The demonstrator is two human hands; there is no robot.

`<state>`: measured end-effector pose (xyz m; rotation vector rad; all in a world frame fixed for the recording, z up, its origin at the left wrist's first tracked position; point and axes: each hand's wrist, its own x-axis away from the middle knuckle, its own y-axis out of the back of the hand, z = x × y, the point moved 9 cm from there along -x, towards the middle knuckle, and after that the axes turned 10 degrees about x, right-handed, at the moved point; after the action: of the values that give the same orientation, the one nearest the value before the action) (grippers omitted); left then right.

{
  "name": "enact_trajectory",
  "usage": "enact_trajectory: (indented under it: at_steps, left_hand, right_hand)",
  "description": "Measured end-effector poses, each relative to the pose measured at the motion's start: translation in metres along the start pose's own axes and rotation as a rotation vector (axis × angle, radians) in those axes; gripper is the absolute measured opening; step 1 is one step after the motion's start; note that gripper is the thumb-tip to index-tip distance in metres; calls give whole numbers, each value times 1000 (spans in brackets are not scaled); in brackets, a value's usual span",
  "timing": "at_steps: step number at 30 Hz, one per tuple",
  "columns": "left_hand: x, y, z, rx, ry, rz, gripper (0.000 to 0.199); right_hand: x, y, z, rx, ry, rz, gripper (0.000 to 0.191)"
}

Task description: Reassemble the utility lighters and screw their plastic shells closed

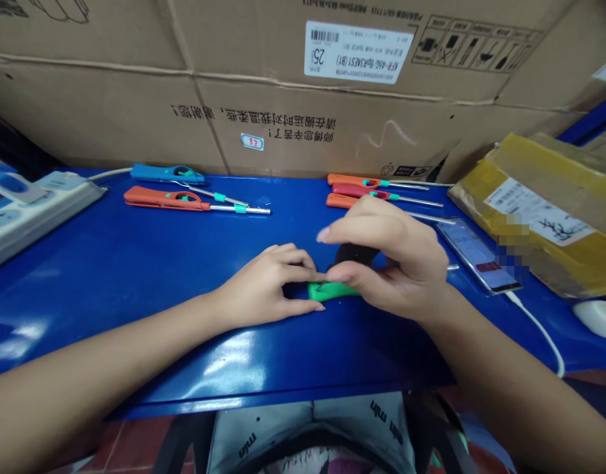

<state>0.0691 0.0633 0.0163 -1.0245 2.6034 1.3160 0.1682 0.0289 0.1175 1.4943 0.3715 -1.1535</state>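
On the blue table lies a green long-reach lighter (pixel 335 290), partly covered by both hands. Its metal tip shows beyond my right wrist. My left hand (pixel 277 283) is closed on the handle end, thumb on the near side and fingers on the far side. Above the lighter, my right hand (pixel 394 253) is curled around the black handle of what looks like a screwdriver (pixel 354 255). A thin metal shaft slants down to the green handle near my left fingertips; its exact contact point is too small to make out.
An orange lighter (pixel 167 199) and a blue lighter (pixel 159 173) lie back left; several red and orange lighters (pixel 354 191) lie back right. A power strip (pixel 31 210) stands left. A phone (pixel 480 257) with a cable and a taped carton (pixel 544 217) are right. Large cardboard (pixel 263 92) stands behind.
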Motion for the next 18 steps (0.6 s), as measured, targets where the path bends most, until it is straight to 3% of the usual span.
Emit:
enact_trajectory:
  at_steps: [4,10,16,18]
  left_hand:
    - [0,0,-1,-17,-33,-9,32]
    - [0,-2,2,26,24,10,29]
    - [0,0,-1,0,-9,2,31]
    - [0,-1,1,10,9,5,29]
  right_hand:
    - [3,-12,-5,-103,-54,155,40]
    - [3,0,1,60,18,12,31]
    - [4,-10,0,-38,-15,113,40]
    - [4,-7,0,5,-9,66,35]
